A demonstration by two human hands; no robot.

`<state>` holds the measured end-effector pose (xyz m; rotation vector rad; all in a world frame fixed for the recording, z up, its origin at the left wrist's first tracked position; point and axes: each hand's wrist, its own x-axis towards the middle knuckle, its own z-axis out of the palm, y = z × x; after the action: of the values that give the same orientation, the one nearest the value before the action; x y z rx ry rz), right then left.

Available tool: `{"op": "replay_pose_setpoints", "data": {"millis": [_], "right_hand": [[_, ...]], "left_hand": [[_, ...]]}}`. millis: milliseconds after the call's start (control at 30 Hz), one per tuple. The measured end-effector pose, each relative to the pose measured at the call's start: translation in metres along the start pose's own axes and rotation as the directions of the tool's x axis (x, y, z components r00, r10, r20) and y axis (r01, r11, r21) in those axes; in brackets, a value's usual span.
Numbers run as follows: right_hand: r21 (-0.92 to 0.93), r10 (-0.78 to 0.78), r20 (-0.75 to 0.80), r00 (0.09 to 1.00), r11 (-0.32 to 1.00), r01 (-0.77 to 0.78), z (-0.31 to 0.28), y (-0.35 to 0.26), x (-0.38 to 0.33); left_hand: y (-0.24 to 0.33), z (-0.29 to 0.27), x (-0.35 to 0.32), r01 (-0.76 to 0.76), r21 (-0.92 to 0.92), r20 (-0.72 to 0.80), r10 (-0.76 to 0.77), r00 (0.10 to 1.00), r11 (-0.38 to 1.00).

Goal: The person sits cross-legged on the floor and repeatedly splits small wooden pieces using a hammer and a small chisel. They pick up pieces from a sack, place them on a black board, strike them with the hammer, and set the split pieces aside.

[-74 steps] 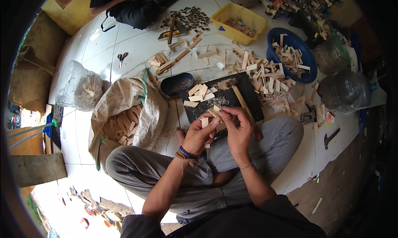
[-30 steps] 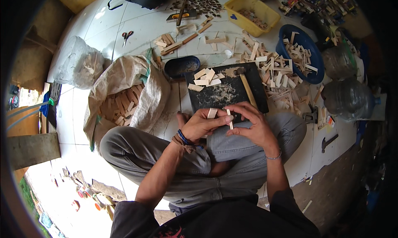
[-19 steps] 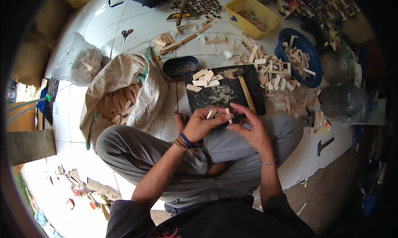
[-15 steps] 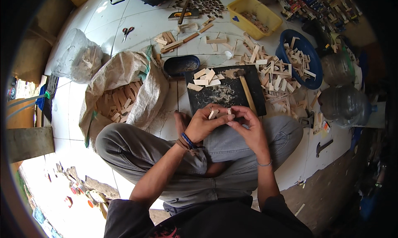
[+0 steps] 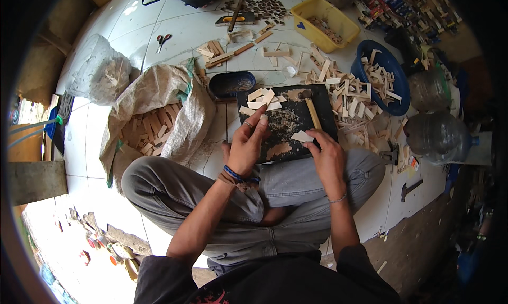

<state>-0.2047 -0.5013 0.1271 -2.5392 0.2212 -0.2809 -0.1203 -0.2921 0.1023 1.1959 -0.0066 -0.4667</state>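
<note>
My right hand (image 5: 328,153) pinches a pale, slant-ended wood piece (image 5: 301,137) between thumb and fingers, over the near right part of a black board (image 5: 288,121). My left hand (image 5: 248,145) is over the board's left side, thumb and forefinger close together and pointing at a small pile of cut wood pieces (image 5: 257,98). A pale spot shows at its thumb tip; whether that is wood or the nail is unclear. On the board's right side rests a hammer (image 5: 312,111) with a wooden handle. Sawdust (image 5: 283,119) covers the board's middle.
An open sack (image 5: 198,119) of wood pieces stands left. Beyond the board sits a dark blue oval dish (image 5: 232,83). Loose sticks (image 5: 353,100) spread at right beside a blue basin (image 5: 391,76). Farther off are a yellow tub (image 5: 323,18) and scissors (image 5: 163,41). Another hammer (image 5: 411,189) lies right.
My hands were together over my lap with wood pieces in the fingers. They have parted: the left has moved forward to the pile, the right slightly right, its wood piece now lying more visibly over the board.
</note>
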Motion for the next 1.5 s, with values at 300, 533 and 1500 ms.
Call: {"op": "replay_pose_setpoints", "data": {"millis": [300, 533, 1500], "right_hand": [[0.693, 0.277, 0.286, 0.917, 0.602, -0.397, -0.024, -0.022, -0.012], [0.733, 0.336, 0.324, 0.885, 0.502, -0.459, -0.016, -0.020, -0.014], [0.703, 0.344, 0.313, 0.886, 0.544, -0.459, -0.009, -0.027, -0.014]], "left_hand": [[-0.009, 0.019, -0.020, -0.187, 0.139, 0.235, 0.151, 0.960, 0.973], [-0.015, 0.020, -0.021, -0.220, 0.276, 0.257, 0.149, 0.955, 0.936], [0.012, 0.007, -0.009, -0.348, 0.319, 0.457, 0.179, 0.871, 0.881]]}}
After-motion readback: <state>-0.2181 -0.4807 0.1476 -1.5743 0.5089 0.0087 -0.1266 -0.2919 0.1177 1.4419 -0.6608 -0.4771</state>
